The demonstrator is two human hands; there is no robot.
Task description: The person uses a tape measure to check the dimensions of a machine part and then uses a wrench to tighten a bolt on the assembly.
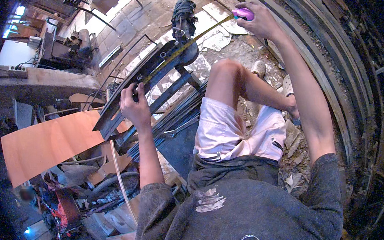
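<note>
My right hand [256, 22] grips a pink tape measure [243, 14] at the upper right. Its yellow blade [179, 49] stretches down-left along a dark steel assembly [110, 115] with angled bars and round holes. My left hand [134, 102] has its fingers curled at the blade's lower end on the steel; the exact pinch is partly hidden by the fingers. A vertical rod with a dark wrapped fitting [182, 17] rises from the assembly's upper end.
An orange sheet [50, 147] lies at left. Below are a red machine [68, 211], a wheel [112, 191] and scrap boards. Long metal bars [321, 46] line the right. Steel rods and broken tiles [215, 41] surround my bent legs; machinery [77, 43] stands upper left.
</note>
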